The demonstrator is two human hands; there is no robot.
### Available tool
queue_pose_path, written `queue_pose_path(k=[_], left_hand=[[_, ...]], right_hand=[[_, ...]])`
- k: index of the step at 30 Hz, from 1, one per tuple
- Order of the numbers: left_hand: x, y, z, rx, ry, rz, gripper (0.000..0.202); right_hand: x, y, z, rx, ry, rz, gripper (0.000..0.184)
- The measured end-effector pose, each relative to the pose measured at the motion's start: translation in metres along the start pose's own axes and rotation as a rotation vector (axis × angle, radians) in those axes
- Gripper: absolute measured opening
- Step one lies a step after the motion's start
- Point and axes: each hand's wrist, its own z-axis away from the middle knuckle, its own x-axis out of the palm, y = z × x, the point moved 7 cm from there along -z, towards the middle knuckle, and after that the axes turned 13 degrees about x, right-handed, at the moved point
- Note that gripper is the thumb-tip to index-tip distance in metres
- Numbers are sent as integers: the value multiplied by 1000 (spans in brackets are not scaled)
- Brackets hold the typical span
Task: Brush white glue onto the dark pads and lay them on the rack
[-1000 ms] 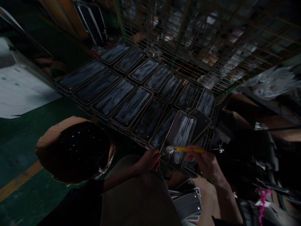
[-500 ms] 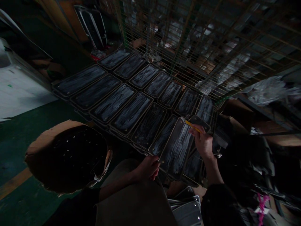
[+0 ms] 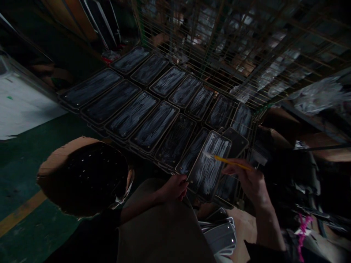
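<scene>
My left hand (image 3: 174, 188) grips the near left corner of a dark rectangular tray (image 3: 210, 166) streaked with white. My right hand (image 3: 248, 179) holds a brush with a yellow handle (image 3: 230, 163); its white bristles touch the upper middle of that tray. The tray lies tilted on top of the near right end of two rows of similar white-streaked trays (image 3: 142, 109).
A wire mesh rack (image 3: 233, 47) rises behind the tray rows. A round dark container with a brown rim (image 3: 85, 175) sits at the lower left on the green floor. A stack of pale trays (image 3: 219, 237) lies by my right knee. Clutter fills the right side.
The brush went from the tray's near end up to its far right corner, and now sits back at the upper middle. My left hand has kept its grip on the tray corner.
</scene>
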Motion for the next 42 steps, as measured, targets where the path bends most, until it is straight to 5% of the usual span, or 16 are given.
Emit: queue_pose_path(k=[2,5,13,19,24,32,38,42], left_hand=[[0,-2,0,-10,11,5,23],[0,-3,-1,-16,11,2,22],[-1,12,3,7,5,-29,23],[-1,8,5,35,8,-34,20],[-1,1,4,13,15,-50,24],[2,3,4,-4,69,-21,25],[3,-2,4,24,96,-5,25],[2,1,3,30,83,-41,25]], right_hand=[[-2,2,-10,-38,133,38,23],[17,9,-6,-84,106,151,24],[60,0,92,-114,-72,281,27],[63,0,121,-53,-105,210,26],[32,19,100,30,22,142,24],[-33,36,24,-73,420,255,23],[-32,36,-20,-135,430,423,28],[-11,38,0,-111,272,445,28]])
